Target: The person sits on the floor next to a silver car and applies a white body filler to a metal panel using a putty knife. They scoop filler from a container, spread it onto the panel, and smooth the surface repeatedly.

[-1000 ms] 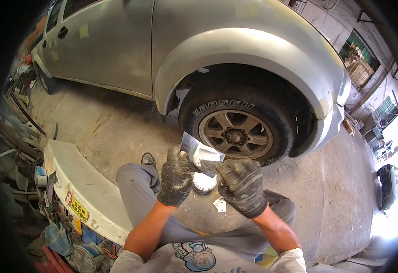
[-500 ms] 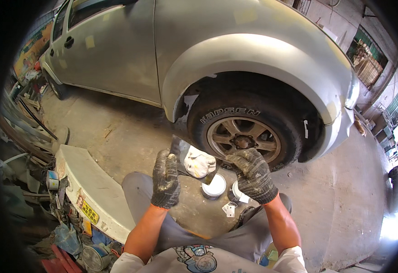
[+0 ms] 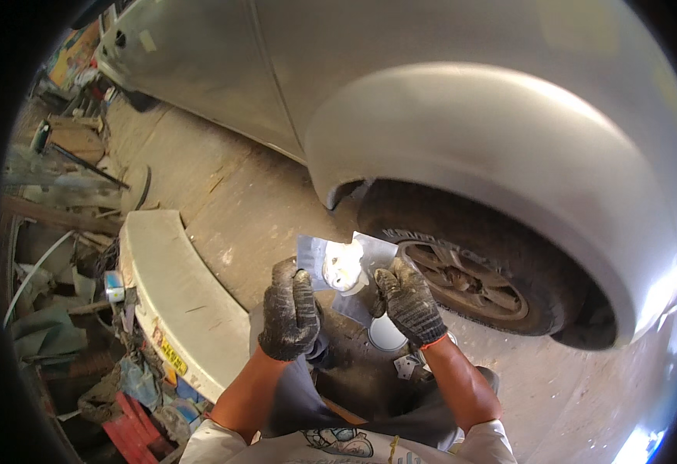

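Note:
Both of my hands wear dark, stained knit gloves. My left hand (image 3: 290,313) grips a thin flat grey sheet (image 3: 310,261) by its edge, fingers closed. A thick lump of white putty (image 3: 341,267) sits on that sheet, bright and glossy. Between the fingers of my right hand (image 3: 409,301) is a thin flat putty spreader (image 3: 377,252), its blade against the right side of the putty. Where sheet and spreader overlap below the lump, I cannot tell their edges apart. Under my right hand stands a round can (image 3: 387,334) with a pale top, partly covered.
A silver car body (image 3: 462,100) fills the far side, its wheel (image 3: 470,282) close beyond my right hand. On my left lies a long pale curved panel (image 3: 180,282). Scrap and a red piece (image 3: 133,425) crowd the left. White cards (image 3: 406,366) lie beside the can.
My right hand has moved left and slightly down, bringing the spreader to the putty. My left hand still holds the sheet. The view has shifted closer over the car's fender.

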`<state>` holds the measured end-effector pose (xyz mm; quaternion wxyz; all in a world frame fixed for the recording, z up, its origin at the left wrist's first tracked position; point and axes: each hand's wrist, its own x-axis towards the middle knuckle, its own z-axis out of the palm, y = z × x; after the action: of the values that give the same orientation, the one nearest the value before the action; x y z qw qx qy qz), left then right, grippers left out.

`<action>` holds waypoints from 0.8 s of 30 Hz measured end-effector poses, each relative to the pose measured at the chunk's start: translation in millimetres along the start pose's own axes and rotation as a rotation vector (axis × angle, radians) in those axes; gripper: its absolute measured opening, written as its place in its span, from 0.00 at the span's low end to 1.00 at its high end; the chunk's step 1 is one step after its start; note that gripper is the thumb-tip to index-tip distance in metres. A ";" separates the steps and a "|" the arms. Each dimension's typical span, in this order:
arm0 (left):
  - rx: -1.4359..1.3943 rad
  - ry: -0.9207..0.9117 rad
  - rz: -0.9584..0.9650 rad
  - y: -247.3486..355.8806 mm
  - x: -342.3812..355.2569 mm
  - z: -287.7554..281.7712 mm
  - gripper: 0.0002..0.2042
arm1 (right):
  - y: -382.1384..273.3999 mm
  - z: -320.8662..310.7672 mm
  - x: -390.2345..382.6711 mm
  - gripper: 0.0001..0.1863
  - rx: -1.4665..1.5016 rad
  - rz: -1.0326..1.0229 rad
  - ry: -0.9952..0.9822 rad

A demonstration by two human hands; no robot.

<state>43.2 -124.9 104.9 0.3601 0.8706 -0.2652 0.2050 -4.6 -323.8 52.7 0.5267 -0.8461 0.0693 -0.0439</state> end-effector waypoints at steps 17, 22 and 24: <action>0.240 -0.095 -0.269 -1.8 200.0 -364.2 0.08 | -470.9 32.1 200.5 0.06 0.387 -0.042 -0.375; -0.402 0.363 -0.638 -27.2 213.4 -435.4 0.10 | -562.9 54.4 238.6 0.10 0.096 -0.542 -0.253; -0.407 0.474 -0.678 -36.4 215.6 -447.2 0.09 | -587.6 69.5 241.4 0.10 0.194 -0.463 -0.510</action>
<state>158.3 158.2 497.8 0.6212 0.7488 0.0893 0.2130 285.5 -45.9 549.7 0.5812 -0.7690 -0.2624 0.0439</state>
